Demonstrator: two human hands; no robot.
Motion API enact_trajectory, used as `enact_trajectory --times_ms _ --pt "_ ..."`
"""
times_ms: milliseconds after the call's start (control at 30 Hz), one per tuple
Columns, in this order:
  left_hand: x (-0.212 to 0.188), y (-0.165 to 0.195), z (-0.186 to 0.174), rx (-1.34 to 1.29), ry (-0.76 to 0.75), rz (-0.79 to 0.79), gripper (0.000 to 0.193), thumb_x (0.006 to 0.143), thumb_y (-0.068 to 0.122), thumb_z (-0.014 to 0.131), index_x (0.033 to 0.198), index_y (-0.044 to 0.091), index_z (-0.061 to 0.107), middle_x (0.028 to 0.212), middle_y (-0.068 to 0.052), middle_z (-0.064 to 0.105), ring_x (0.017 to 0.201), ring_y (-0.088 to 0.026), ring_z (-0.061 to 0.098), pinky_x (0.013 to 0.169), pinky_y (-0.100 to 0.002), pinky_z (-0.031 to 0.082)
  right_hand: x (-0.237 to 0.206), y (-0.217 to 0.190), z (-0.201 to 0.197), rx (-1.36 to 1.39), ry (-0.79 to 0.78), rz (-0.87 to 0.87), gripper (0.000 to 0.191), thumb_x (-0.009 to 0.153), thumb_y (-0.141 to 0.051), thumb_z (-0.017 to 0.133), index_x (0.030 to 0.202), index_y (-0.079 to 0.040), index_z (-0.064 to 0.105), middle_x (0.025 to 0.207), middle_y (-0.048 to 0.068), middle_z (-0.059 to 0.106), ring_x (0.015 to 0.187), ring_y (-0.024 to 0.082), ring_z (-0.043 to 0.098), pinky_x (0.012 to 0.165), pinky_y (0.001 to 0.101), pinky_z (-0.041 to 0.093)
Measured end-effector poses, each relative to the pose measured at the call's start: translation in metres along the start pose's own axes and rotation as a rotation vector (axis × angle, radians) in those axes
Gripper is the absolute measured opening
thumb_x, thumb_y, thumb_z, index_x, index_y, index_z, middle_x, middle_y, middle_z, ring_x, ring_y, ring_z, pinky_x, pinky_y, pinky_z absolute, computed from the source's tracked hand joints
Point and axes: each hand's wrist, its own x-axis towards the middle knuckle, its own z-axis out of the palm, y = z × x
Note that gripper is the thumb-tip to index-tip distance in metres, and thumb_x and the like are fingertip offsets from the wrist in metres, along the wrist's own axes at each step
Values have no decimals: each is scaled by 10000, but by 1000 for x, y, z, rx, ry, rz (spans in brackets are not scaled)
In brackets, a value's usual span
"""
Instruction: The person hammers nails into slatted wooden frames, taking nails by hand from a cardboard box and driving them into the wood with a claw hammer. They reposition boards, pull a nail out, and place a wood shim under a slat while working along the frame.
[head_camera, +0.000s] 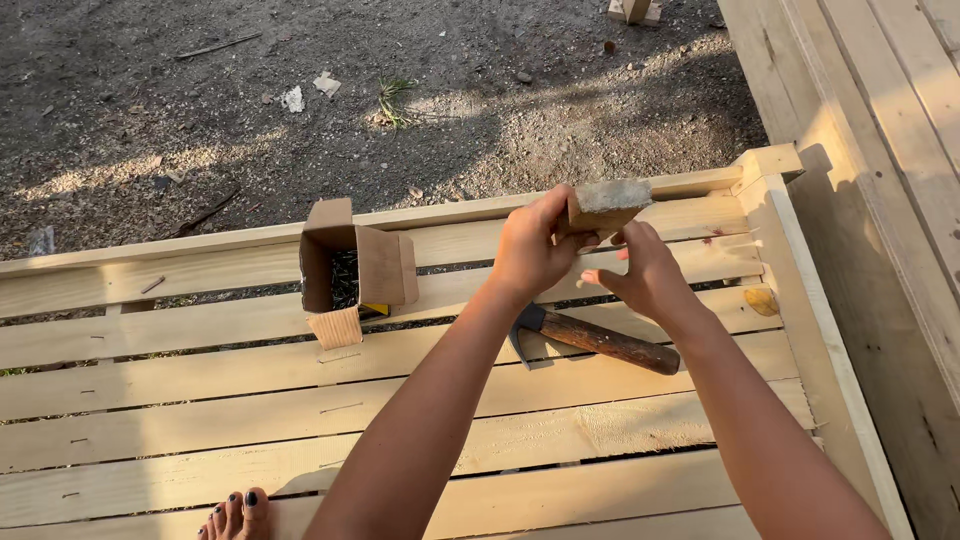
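Step in hand: positioning a small wooden block (606, 205) above the far rail of the slatted wooden frame (250, 400). The left hand (535, 245) pinches the block; the right hand (645, 272) steadies it from below, fingers loosely curled. The hammer (595, 338) lies on the slats just below the block. An open cardboard box of nails (352, 272) sits left of the block. Next move likely calls for seating the block squarely.

Both bare arms reach forward toward 12 o'clock. The left hand (535, 245) has its fingers curled closed in a grip; the right hand (645, 275), at its 3 o'clock, has fingers half bent.
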Motion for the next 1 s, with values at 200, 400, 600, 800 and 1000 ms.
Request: enact_trajectory --times_ms 200,400,600,800,1000 --pt "-20 -23 7 -195 77 43 325 839 56 747 1135 91 617 968 -96 739 907 -280 736 763 -368 575 -68 -26 42 -317 -414 203 642 672 -426 902 1129 -82 612 1076 131 616 1027 349 596 854 466 518" --pt "-14 -44 4 -10 8 53 398 817 128 822 1155 84 614 934 -134 687 876 -371 674 754 -446 545 -100 -10 41 -371 -324 240 409 826 -338 759 1061 -61 571 967 117 657 889 349 657 730 491 525" --pt "-27 -75 -7 19 -21 178 316 830 58 734 1111 118 601 1025 -89 703 1005 -359 654 815 -468 534 -174 -31 -15 125 -80 664 369 944 -361 613 1083 -20 633 746 146 607 672 241 505 636 394 493" --pt "-37 -88 6 11 8 210 325 858 -2 660 1148 133 607 1040 -59 704 1017 -323 650 829 -439 550 -149 -96 -28 671 269 380 551 1007 -514 469 1110 21 554 840 63 589 679 144 580 668 333 543" --pt "-35 -105 0 26 6 159 340 824 4 685 1126 144 615 1049 -41 714 1015 -311 649 835 -430 557 -107 -130 8 438 179 694 656 991 -586 465 1047 53 599 720 122 557 570 179 512 545 315 451"
